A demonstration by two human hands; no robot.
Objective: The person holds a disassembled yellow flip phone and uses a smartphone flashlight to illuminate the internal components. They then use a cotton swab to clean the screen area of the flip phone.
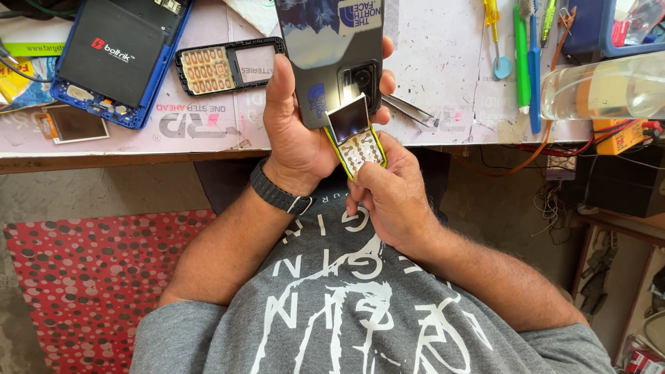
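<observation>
My left hand grips a dark smartphone held upright over the table edge, its rear camera and lit flash facing me. My right hand holds a small opened keypad phone with a yellow-green rim, its bare circuit board and small screen showing, right below the smartphone's light. The small phone leans against the smartphone's lower edge. A black watch strap sits on my left wrist.
On the worktable lie a blue phone with its black battery exposed, a black keypad frame, a loose small screen, tweezers, screwdrivers and a clear bottle. A red dotted mat covers the floor at left.
</observation>
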